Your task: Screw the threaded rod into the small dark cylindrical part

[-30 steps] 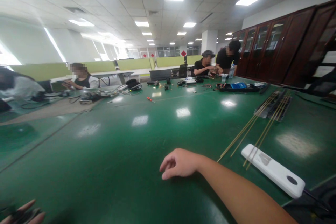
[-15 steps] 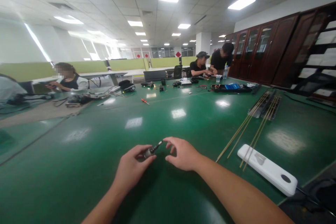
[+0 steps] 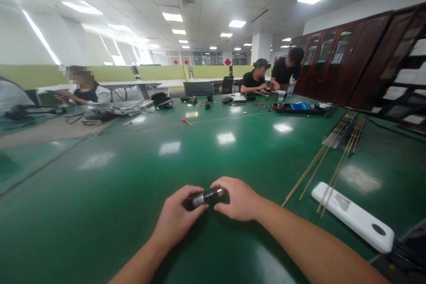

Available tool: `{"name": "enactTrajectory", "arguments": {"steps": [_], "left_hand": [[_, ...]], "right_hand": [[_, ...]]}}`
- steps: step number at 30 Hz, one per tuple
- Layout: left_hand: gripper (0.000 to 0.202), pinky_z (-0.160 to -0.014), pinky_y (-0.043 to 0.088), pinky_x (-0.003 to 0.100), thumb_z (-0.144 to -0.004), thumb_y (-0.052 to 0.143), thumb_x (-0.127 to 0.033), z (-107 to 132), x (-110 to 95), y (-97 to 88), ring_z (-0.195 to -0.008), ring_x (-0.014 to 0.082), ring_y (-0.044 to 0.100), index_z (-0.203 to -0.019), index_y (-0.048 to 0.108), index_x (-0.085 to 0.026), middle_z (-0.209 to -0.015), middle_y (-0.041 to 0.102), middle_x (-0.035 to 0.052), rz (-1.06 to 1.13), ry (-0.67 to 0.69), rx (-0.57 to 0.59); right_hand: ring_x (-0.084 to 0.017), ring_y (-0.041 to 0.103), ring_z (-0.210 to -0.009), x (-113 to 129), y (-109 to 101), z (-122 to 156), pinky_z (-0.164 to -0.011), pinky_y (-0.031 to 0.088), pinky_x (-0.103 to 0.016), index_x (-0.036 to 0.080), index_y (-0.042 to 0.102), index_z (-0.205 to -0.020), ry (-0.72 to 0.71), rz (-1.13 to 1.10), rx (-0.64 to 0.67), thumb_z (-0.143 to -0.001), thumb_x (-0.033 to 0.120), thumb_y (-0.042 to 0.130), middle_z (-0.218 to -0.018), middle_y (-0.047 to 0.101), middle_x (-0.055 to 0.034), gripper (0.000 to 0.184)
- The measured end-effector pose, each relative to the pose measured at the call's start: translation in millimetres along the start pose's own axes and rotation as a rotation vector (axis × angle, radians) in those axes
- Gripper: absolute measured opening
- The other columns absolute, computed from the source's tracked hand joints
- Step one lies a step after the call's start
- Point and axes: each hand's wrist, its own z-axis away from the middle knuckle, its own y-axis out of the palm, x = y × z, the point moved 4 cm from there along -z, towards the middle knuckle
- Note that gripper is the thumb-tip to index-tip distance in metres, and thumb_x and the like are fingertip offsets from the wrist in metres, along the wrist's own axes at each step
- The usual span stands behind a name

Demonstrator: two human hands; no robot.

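My left hand (image 3: 181,213) grips a small silver metal cylinder with a thin dark shaft (image 3: 199,200) between thumb and fingers. It looks like a little motor, though I cannot make out its exact kind. The shaft points right, nearly level, and ends in a bright tip. Around that tip curves my right hand (image 3: 238,199), its thumb and fingers apart. Whether a right fingertip touches the shaft I cannot tell. Both hands are low over the green table (image 3: 133,195).
To the right lies a white power strip (image 3: 353,217), with thin yellowish rods (image 3: 311,166) reaching over it. Farther off are a red screwdriver (image 3: 186,121), a black tray with blue packets (image 3: 299,106) and a water bottle (image 3: 291,86). Several people sit or stand around the table.
The metal cylinder has shifted right in the picture and its shaft has tipped from slanting upward to nearly level. My right hand has come around the shaft's tip. The view has shifted slightly.
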Motion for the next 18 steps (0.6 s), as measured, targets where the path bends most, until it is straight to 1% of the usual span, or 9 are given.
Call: {"name": "enactTrajectory", "arguments": {"steps": [4, 9, 13, 18], "left_hand": [[0.021, -0.079, 0.05, 0.029, -0.078, 0.074, -0.031, 2, -6, 0.8, -0.086, 0.0185, 0.066, -0.097, 0.07, -0.024, -0.093, 0.071, 0.0004, 0.026, 0.047, 0.021], [0.021, -0.081, 0.05, 0.028, -0.082, 0.073, -0.032, 2, -13, 2.0, -0.089, 0.0177, 0.066, -0.101, 0.071, -0.025, -0.096, 0.071, 0.0007, 0.046, 0.108, 0.037], [0.022, -0.081, 0.05, 0.027, -0.081, 0.075, -0.032, 2, -14, 2.4, -0.089, 0.0171, 0.066, -0.101, 0.071, -0.026, -0.096, 0.071, 0.0001, 0.044, 0.114, 0.024], [0.021, -0.08, 0.052, 0.028, -0.082, 0.074, -0.034, 1, -15, 2.9, -0.088, 0.0176, 0.067, -0.101, 0.072, -0.025, -0.096, 0.071, 0.0014, 0.035, 0.116, 0.039]], "right_hand": [[-0.018, 0.065, -0.09, 4, 0, 0, -0.082, 0.048, -0.029, 0.023, 0.065, -0.11, -0.01, 0.015, -0.001, -0.078, 0.025, 0.071, -0.105, 0.069, -0.0027, 0.033], [-0.018, 0.065, -0.089, 5, -1, -1, -0.08, 0.047, -0.028, 0.023, 0.068, -0.105, -0.008, 0.03, -0.013, -0.08, 0.026, 0.068, -0.099, 0.071, -0.0019, 0.025], [-0.018, 0.065, -0.087, 3, 1, -1, -0.078, 0.046, -0.027, 0.024, 0.07, -0.102, -0.005, 0.053, -0.004, -0.081, 0.028, 0.067, -0.095, 0.072, -0.0016, 0.021], [-0.017, 0.065, -0.085, 3, 2, -2, -0.075, 0.045, -0.026, 0.023, 0.071, -0.099, -0.02, 0.062, 0.0, -0.084, 0.029, 0.065, -0.092, 0.073, -0.0014, 0.017]]}}
